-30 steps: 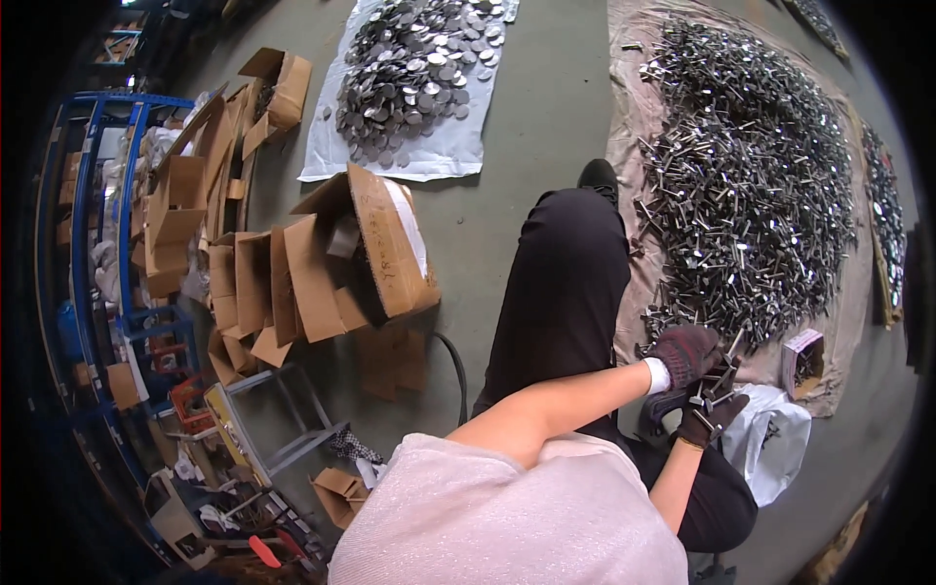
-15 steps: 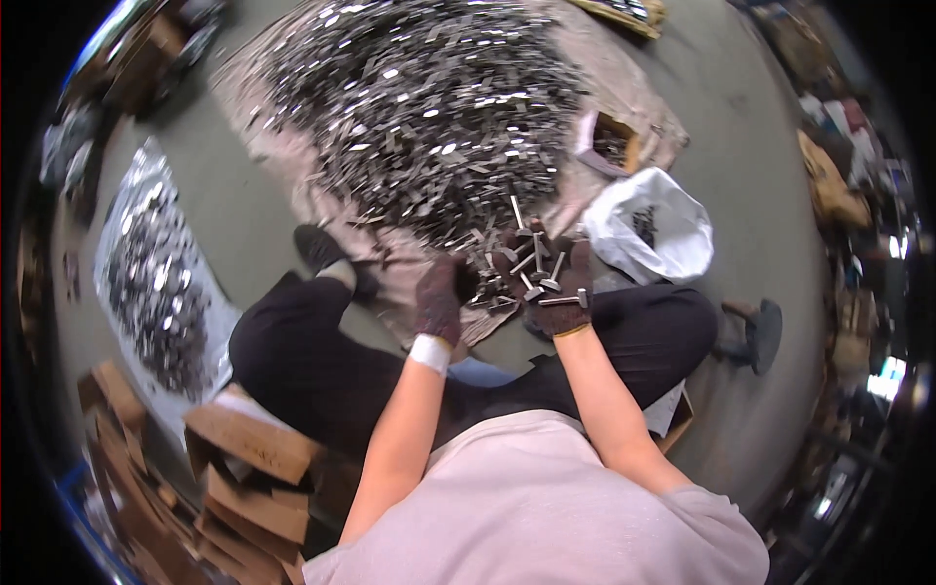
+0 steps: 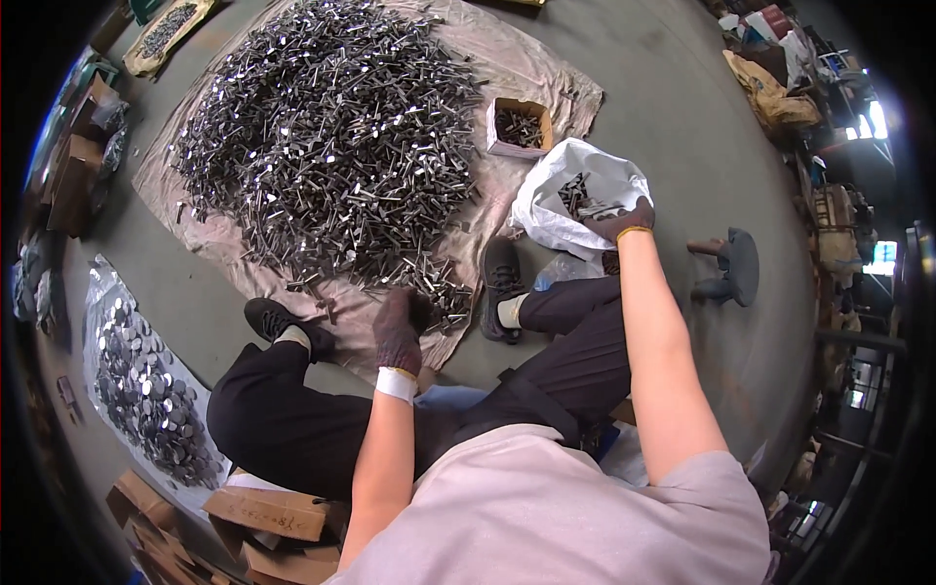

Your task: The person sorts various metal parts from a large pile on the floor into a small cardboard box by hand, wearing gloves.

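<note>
A large heap of T-shaped metal pieces covers much of a pinkish cloth in front of me. My left hand, in a dark knit glove with a white band at the wrist, hovers at the heap's near edge. Its fingers are curled, and what they hold, if anything, is hidden. To the right, my gloved right hand reaches over the near right rim of an open white sack. Its fingers are apart. Dark metal pieces lie inside the sack.
Behind the sack stands a small carton of metal pieces. A clear plastic sheet at left bears many shiny discs. Cardboard boxes sit at lower left. A dark low stool lies on its side at right. My shoes flank the heap's near edge.
My right hand has moved right from the heap, where it held several T-shaped metal pieces, to the sack. My left hand stays near the heap. The view has shifted right.
</note>
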`<action>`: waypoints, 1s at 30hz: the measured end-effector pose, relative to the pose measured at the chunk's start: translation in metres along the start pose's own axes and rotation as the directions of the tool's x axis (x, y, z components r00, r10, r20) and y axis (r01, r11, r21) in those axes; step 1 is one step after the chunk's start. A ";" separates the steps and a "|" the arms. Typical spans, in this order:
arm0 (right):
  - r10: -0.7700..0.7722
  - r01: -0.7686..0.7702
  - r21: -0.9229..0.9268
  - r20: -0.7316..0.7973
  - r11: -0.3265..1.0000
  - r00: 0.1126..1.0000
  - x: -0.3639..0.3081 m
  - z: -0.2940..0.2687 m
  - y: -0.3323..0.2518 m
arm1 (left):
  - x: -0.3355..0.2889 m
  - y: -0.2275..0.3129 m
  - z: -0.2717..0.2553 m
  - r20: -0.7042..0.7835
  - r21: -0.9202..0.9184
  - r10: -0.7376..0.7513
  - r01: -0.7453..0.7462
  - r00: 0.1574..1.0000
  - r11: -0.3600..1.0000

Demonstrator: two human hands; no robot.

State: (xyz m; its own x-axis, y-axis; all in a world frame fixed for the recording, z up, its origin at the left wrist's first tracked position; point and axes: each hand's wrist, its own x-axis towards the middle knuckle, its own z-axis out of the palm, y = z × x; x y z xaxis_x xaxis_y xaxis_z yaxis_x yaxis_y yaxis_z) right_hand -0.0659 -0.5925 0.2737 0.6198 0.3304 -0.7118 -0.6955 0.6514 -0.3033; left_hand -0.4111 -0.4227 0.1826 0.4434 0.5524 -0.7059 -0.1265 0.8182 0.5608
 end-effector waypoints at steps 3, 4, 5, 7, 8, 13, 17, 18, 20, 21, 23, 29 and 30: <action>-0.289 0.147 -0.440 -0.276 0.886 0.917 0.032 -0.005 -0.048 | 0.004 -0.001 0.001 -0.047 0.019 -0.041 0.042 0.998 0.999; -0.292 0.148 -0.438 -0.282 0.887 0.914 0.035 -0.006 -0.058 | 0.006 -0.001 0.001 -0.098 0.012 -0.077 0.079 0.992 0.997; -0.264 0.173 -0.379 -0.202 0.909 0.943 0.029 0.006 -0.055 | 0.008 -0.002 -0.008 -0.116 -0.011 -0.055 0.055 0.992 0.998; -0.255 0.226 -0.272 -0.077 0.935 0.964 0.018 0.020 -0.062 | 0.018 -0.007 -0.010 -0.140 -0.020 -0.086 0.084 0.986 0.996; -0.251 0.220 -0.268 -0.085 0.938 0.964 0.013 0.026 -0.060 | 0.026 -0.011 -0.012 -0.162 -0.035 -0.112 0.108 0.980 0.994; 0.212 -0.102 -0.320 0.333 0.942 0.919 0.004 0.041 0.015 | 0.089 -0.012 -0.021 -0.193 0.274 0.195 -0.138 0.962 0.952; 0.409 0.025 -0.949 0.158 0.313 0.899 -0.017 0.051 0.106 | 0.123 0.028 0.000 0.007 0.911 0.395 -0.169 0.919 0.377; 0.474 0.060 -0.989 0.117 0.135 0.873 -0.020 0.049 0.120 | 0.127 0.044 0.008 0.024 0.969 0.344 -0.106 0.939 0.222; 0.576 0.992 -0.040 0.811 -0.118 0.101 0.010 0.004 0.141 | 0.164 0.053 -0.006 0.168 0.979 0.401 -0.106 0.901 -0.174; 0.609 0.867 -0.485 0.655 -0.116 0.448 -0.012 0.012 0.145 | 0.172 0.059 -0.007 0.161 0.980 0.404 -0.096 0.901 -0.176; 0.621 0.558 -0.817 0.363 -0.146 0.694 -0.034 0.026 0.142 | 0.184 0.070 0.017 0.230 0.803 0.209 -0.064 0.950 -0.592; 0.605 0.463 -0.811 0.176 -0.358 0.776 -0.028 0.046 0.144 | 0.214 0.085 0.051 0.167 0.769 0.004 -0.128 0.986 -0.626; 0.574 0.461 -0.805 0.190 -0.372 0.796 -0.029 0.047 0.143 | 0.214 0.091 0.060 0.168 0.773 -0.016 -0.142 0.986 -0.619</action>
State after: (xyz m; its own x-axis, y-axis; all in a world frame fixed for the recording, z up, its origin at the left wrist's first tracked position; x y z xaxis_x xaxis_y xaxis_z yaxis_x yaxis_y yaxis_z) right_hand -0.1666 -0.4770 0.2804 0.1632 0.7671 -0.6204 0.2522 -0.6404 -0.7255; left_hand -0.2742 -0.2398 0.1082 0.5881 0.5047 -0.6320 0.7010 -0.7078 0.0871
